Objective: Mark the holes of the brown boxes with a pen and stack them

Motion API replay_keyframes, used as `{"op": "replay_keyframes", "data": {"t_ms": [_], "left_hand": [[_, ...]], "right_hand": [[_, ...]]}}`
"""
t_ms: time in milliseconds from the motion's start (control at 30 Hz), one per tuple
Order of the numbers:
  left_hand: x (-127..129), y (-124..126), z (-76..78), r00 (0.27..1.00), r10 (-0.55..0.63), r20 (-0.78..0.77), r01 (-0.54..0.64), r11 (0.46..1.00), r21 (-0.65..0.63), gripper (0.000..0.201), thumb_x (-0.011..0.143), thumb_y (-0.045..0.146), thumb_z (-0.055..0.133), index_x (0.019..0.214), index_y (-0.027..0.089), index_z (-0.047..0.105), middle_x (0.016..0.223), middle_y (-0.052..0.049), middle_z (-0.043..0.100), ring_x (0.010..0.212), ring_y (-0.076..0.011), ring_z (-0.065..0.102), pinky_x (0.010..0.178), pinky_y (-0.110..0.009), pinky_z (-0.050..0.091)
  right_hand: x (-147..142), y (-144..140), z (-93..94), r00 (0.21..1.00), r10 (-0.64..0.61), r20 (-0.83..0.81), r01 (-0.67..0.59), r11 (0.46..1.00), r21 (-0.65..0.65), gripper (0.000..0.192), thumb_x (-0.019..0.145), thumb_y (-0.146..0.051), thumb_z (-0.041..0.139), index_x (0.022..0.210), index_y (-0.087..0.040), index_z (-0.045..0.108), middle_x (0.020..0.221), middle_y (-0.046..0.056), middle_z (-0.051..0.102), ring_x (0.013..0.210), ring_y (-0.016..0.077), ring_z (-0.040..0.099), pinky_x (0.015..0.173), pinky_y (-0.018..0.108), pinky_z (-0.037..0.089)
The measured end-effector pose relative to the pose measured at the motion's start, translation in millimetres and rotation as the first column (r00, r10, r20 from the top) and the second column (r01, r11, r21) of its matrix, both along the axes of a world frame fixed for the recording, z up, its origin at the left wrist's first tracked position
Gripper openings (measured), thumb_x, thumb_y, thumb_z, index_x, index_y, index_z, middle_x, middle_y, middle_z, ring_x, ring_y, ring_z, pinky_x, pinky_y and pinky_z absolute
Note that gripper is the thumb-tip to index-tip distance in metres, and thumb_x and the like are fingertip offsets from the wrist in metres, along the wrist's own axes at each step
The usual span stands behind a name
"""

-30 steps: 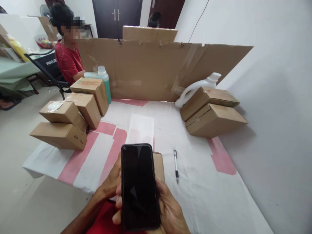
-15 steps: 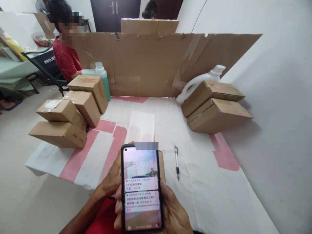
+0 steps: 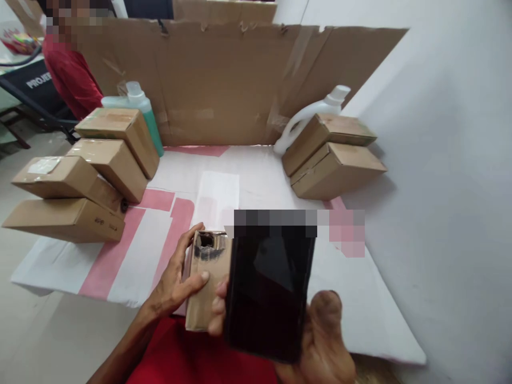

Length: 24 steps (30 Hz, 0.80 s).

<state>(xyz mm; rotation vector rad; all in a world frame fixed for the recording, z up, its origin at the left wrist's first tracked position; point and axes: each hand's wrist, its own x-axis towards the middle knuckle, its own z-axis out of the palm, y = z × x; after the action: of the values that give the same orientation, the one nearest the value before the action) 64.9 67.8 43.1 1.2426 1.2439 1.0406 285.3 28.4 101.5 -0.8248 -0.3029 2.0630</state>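
Phone [image 3: 270, 296], screen dark, sits low centre in the view, clasped in the right hand [image 3: 320, 341]: thumb on its right edge, fingertips curled round the left edge. Just left of it and touching, a small cardboard box [image 3: 206, 280] with a torn hole at its top end; contents not visible. Left hand [image 3: 178, 277] grips that box, thumb across its face, fingers round the far side. Both are held above the near edge of a table [image 3: 360, 314] under a white and pink cover. Closed cartons: four stacked left [image 3: 80, 181], two right [image 3: 332, 162]. Green bottle [image 3: 142, 109] and white jug [image 3: 308, 114] stand behind them, against a cardboard screen [image 3: 224, 80]. Grey wall to the right. A person in red [image 3: 70, 74] sits far left.
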Motion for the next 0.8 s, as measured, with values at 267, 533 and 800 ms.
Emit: {"op": "replay_keyframes", "data": {"t_ms": [267,533,800], "left_hand": [[1,-2,-1.6,0.997,-0.047,0.053,0.046,0.999,0.025,0.09,0.086,0.056,0.068,0.162,0.026,0.032,0.166,-0.011,0.038,0.153,-0.0401,0.035,0.124,-0.053,0.032],[-13,7,-47.9,0.995,0.016,0.094,-0.027,0.993,0.113,0.075,0.096,0.07,0.046,0.157,0.025,0.043,0.168,-0.011,0.036,0.156,-0.0355,0.03,0.128,-0.053,0.023],[-16,27,-82.9,0.997,0.036,-0.073,-0.033,0.999,0.043,0.064,0.105,0.056,0.037,0.155,0.017,0.044,0.162,-0.013,0.045,0.154,-0.0307,0.037,0.129,-0.046,0.025]], "right_hand": [[39,97,-81.5,0.649,-0.532,0.544,0.364,0.845,0.392,0.05,0.086,-0.065,0.065,0.106,-0.021,0.072,0.104,0.007,0.077,0.102,0.0262,0.07,0.094,0.04,0.054],[39,113,-173.4,0.201,-0.338,0.919,-0.027,0.936,0.35,0.043,0.078,-0.066,0.056,0.068,-0.025,0.051,0.062,-0.002,0.052,0.07,0.0211,0.051,0.069,0.034,0.042],[35,91,-151.1,0.042,-0.307,0.951,-0.164,0.936,0.31,0.036,0.078,-0.053,0.058,0.089,-0.021,0.069,0.095,0.013,0.064,0.102,0.0351,0.058,0.099,0.052,0.043]]}}
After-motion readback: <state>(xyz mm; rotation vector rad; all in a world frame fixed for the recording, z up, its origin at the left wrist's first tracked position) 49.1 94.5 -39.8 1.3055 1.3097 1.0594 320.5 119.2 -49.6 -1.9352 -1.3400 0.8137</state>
